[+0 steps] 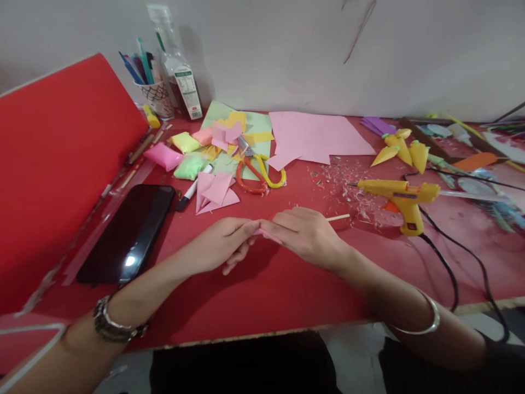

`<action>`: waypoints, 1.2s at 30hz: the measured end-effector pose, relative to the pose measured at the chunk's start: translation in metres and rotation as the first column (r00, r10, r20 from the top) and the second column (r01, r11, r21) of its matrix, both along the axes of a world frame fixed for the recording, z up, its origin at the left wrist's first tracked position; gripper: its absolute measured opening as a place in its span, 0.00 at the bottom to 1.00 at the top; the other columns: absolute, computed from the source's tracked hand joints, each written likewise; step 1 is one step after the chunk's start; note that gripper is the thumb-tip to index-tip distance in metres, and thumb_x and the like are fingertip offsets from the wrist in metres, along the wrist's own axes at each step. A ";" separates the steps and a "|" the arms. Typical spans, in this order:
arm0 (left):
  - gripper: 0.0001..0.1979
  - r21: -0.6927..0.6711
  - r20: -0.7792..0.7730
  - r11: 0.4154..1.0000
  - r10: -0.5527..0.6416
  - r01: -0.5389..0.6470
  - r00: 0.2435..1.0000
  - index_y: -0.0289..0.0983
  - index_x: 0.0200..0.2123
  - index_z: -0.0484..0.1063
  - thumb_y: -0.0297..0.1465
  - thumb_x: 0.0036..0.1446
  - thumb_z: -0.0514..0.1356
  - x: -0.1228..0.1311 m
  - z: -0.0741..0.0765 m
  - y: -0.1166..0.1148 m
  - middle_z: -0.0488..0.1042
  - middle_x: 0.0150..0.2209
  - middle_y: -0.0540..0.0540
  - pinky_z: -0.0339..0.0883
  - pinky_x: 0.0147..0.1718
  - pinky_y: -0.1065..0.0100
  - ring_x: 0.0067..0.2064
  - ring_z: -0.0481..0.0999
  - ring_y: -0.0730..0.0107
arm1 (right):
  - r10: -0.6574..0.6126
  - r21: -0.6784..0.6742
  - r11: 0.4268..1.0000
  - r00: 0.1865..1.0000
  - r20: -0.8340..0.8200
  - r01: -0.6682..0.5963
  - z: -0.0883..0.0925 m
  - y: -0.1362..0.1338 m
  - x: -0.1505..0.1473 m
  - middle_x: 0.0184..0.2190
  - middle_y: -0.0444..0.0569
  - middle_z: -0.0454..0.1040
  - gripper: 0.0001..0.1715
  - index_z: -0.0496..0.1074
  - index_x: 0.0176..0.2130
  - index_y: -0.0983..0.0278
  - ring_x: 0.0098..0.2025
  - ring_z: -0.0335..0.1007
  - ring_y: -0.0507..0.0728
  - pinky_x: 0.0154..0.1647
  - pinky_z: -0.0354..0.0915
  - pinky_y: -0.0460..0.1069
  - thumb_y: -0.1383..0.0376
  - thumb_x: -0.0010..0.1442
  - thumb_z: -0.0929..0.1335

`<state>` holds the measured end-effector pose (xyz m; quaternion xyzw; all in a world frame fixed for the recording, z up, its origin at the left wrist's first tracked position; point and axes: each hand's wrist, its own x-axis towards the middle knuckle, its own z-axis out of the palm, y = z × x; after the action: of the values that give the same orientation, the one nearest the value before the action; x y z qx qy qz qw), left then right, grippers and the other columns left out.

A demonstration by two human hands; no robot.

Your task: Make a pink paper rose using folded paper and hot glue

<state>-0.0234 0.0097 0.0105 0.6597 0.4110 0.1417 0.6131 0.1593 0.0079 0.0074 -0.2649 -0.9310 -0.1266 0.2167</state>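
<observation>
One small pink paper piece [269,236] is pinched by the left hand [227,241] and the right hand [305,235], both closed narrowly, above the red table [229,306], and might be creased crookedly or torn if it is pulled unevenly between them.

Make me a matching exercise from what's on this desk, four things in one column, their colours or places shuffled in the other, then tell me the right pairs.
1. Glue gun
2. Phone
3. Marker
4. Pink paper piece

A. White with a black end
B. Between the left hand and right hand
C. Mainly yellow
D. Black, left of the hands

Pairs: 1-C, 2-D, 3-A, 4-B
</observation>
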 end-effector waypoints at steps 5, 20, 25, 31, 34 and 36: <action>0.18 -0.090 0.071 0.996 0.013 -0.006 0.997 0.37 0.20 0.54 0.38 0.60 0.40 0.001 0.000 0.001 0.52 0.09 0.60 0.49 0.11 0.79 0.10 0.53 0.82 | -0.012 0.089 0.996 0.999 0.038 0.008 0.003 -0.001 -0.002 0.18 0.43 0.65 0.16 0.71 0.35 0.69 0.21 0.53 0.49 0.23 0.49 0.46 0.70 0.61 0.56; 0.17 0.649 -0.550 0.697 0.151 0.306 0.821 0.37 0.26 0.59 0.37 0.60 0.39 -0.005 0.001 0.003 0.66 0.22 0.51 0.54 0.22 0.72 0.24 0.67 0.71 | -0.092 -0.075 0.993 0.995 -0.042 0.088 -0.002 0.006 0.005 0.22 0.45 0.67 0.21 0.72 0.36 0.64 0.24 0.58 0.49 0.26 0.52 0.44 0.64 0.63 0.54; 0.15 0.644 -0.595 0.684 0.167 0.342 0.786 0.38 0.23 0.56 0.34 0.59 0.40 -0.007 0.004 0.004 0.62 0.19 0.52 0.51 0.20 0.72 0.22 0.64 0.72 | -0.136 -0.167 0.978 0.989 -0.052 0.126 -0.003 0.010 0.009 0.24 0.47 0.68 0.24 0.71 0.36 0.65 0.25 0.59 0.50 0.28 0.53 0.45 0.62 0.64 0.52; 0.16 0.693 -0.341 0.708 0.159 0.134 0.926 0.37 0.22 0.58 0.35 0.58 0.42 -0.017 0.009 0.012 0.62 0.19 0.54 0.51 0.21 0.75 0.22 0.62 0.77 | -0.157 -0.273 0.954 0.981 -0.114 0.121 -0.001 0.013 0.013 0.24 0.48 0.69 0.22 0.71 0.38 0.67 0.25 0.60 0.50 0.25 0.54 0.44 0.62 0.63 0.53; 0.17 0.737 -0.307 0.671 0.228 0.079 0.924 0.37 0.18 0.56 0.33 0.58 0.43 -0.022 0.012 0.016 0.57 0.16 0.55 0.49 0.19 0.74 0.20 0.57 0.77 | -0.186 -0.225 0.962 0.975 -0.119 0.156 -0.001 0.015 0.016 0.24 0.48 0.70 0.21 0.71 0.36 0.67 0.25 0.61 0.50 0.26 0.54 0.45 0.63 0.63 0.53; 0.17 0.802 -0.337 0.587 0.301 0.105 0.892 0.37 0.17 0.56 0.31 0.57 0.44 -0.023 0.014 0.016 0.56 0.15 0.54 0.49 0.19 0.73 0.19 0.57 0.76 | -0.206 -0.198 0.963 0.974 -0.098 0.184 -0.002 0.016 0.016 0.24 0.49 0.71 0.21 0.71 0.34 0.67 0.24 0.62 0.51 0.26 0.54 0.45 0.63 0.62 0.54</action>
<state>-0.0465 0.0253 0.0244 0.8533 0.4662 0.1936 0.1305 0.1757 0.0234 0.0055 -0.3816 -0.8937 -0.0433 0.2319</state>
